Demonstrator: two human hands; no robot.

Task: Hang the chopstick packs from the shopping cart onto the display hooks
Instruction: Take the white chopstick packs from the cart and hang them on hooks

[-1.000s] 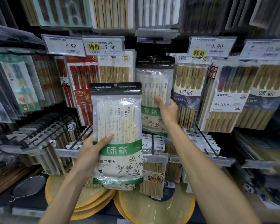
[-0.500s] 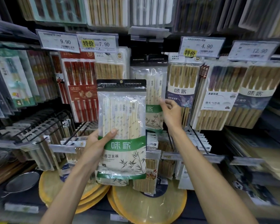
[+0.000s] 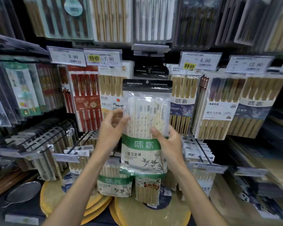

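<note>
Chopstick pack (image 3: 145,128) between both hands

I see both forearms rising from the bottom edge to frame centre, left hand (image 3: 110,128) and right hand (image 3: 169,144) facing, fingers curled.

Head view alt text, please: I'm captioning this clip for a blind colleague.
Two bare hands, left hand and right hand, hold a green-banded chopstick pack upright by its sides before a crowded store display of hanging chopstick packs. Its black header sits just below an empty hook. Price tags above read 9.90, 7.90, 4.90 and 12.90.
</note>
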